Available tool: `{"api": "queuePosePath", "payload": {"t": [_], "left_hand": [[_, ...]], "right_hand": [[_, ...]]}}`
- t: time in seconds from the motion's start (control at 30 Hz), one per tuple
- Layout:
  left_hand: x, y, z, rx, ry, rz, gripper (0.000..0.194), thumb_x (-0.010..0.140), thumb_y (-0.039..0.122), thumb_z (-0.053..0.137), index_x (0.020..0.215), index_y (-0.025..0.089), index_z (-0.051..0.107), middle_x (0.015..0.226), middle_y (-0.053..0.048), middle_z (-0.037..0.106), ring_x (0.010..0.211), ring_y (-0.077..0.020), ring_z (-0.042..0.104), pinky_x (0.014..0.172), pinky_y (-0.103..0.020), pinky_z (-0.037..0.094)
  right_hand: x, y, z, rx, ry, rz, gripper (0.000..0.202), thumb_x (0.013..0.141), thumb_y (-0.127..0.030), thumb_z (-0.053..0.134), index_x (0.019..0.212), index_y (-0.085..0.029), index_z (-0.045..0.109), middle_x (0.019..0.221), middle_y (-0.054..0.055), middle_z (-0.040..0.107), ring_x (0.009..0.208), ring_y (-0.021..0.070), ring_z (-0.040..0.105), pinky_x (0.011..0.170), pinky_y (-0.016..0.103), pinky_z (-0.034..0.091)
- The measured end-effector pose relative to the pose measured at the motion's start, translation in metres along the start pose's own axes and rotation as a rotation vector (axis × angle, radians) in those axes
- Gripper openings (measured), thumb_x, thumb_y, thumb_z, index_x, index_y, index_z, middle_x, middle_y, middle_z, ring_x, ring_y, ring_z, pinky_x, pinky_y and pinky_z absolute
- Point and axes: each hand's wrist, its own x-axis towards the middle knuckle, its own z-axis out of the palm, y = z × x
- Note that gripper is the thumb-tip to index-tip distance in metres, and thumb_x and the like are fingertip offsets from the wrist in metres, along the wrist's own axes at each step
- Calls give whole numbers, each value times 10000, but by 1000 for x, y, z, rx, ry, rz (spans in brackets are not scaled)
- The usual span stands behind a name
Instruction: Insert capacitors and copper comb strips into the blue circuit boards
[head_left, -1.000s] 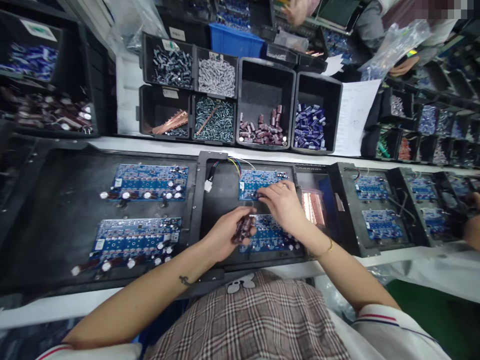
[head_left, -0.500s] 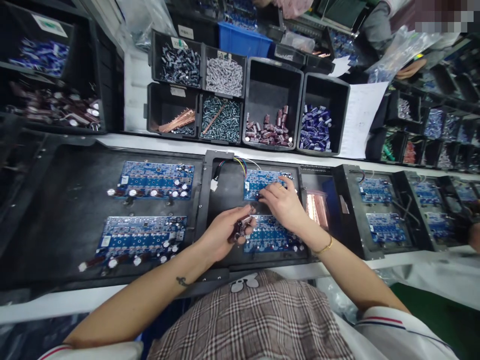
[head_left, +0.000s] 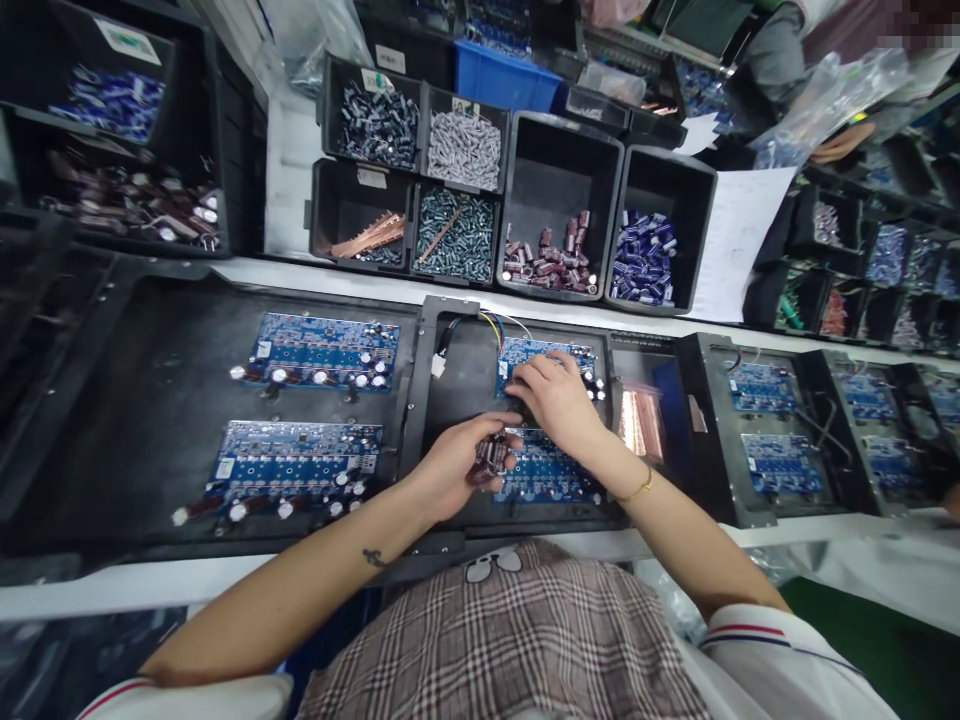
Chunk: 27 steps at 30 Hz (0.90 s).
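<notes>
My left hand (head_left: 452,462) is closed around several brown cylindrical capacitors (head_left: 491,457), palm up, over the left end of the lower blue circuit board (head_left: 551,475). My right hand (head_left: 561,402) reaches onto the upper blue circuit board (head_left: 517,352). Its fingers are bent together at that board's lower left edge, and whatever sits between the fingertips is hidden. Silver-topped capacitors (head_left: 595,382) stand at the upper board's right end. Both boards lie in a black tray (head_left: 454,400), with a white connector (head_left: 438,365) on coloured wires beside the upper one.
Two more populated boards (head_left: 326,350) lie in the tray to the left. Behind stand black bins of brown capacitors (head_left: 555,262), blue capacitors (head_left: 643,262) and other small parts (head_left: 463,150). Copper-coloured strips (head_left: 640,420) lie to the right. Another person's hand (head_left: 844,142) shows at upper right.
The camera view has shifted slightly. My right hand has moved left along the upper board, uncovering the capacitors at its right end. My left hand still holds the brown capacitors.
</notes>
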Motion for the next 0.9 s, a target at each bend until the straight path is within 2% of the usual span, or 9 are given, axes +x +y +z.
{"api": "queuePosePath", "payload": {"t": [0.07,0.17,0.27,0.4,0.47,0.57,0.77,0.9], "left_hand": [[-2,0,0,-2,-5,3,235,888,177,507,1109,144,582,767,-36,581,550,-96,539,367,-147,303],[-7,-1,-2,-18,-32,4,133,875,255,599,953,163,543,722,1,532,489,-56,478,339,-117,207],[-11,-4,-3,-33,-40,6,229,860,319,644,819,161,483,697,22,481,464,-30,435,333,-104,156],[-14,-9,-3,-100,18,25,109,882,218,578,963,150,556,729,20,470,471,-33,448,326,-103,183],[-15,-12,-3,-137,29,34,176,881,177,546,1052,146,575,744,15,473,477,-40,462,324,-108,205],[-15,-15,-6,-147,34,46,201,901,201,534,1085,137,582,754,1,499,477,-48,469,319,-110,215],[-16,-17,-8,-164,38,31,212,955,225,462,1064,99,592,732,-32,554,473,-54,483,320,-107,234],[-13,-17,-9,-151,65,40,224,970,264,443,964,102,597,758,-49,585,511,-77,544,331,-128,305]], "right_hand": [[2,1,4,-29,6,-10,261,966,-364,461,963,-171,636,935,60,668,922,200,610,1036,414,339],[2,-1,5,-48,15,-17,271,969,-362,450,939,-168,637,908,69,662,908,206,606,1023,414,359],[2,-2,2,-56,0,-34,270,966,-354,456,917,-162,639,892,80,653,886,209,603,998,406,390],[6,-3,-2,-85,-9,-30,274,952,-353,484,886,-142,646,868,95,641,846,220,599,897,373,448],[8,-4,-5,-92,-19,-32,270,945,-344,500,880,-131,653,866,101,639,844,226,603,850,359,460],[9,-5,-8,-101,-47,-53,250,931,-330,534,877,-122,661,861,101,637,842,226,607,826,353,459],[7,-9,-4,-151,15,-51,273,941,-358,512,876,-134,654,860,94,629,827,224,591,840,359,449],[4,-7,3,-152,33,-129,271,953,-350,489,909,-136,650,887,86,647,850,214,601,996,401,394]]}}
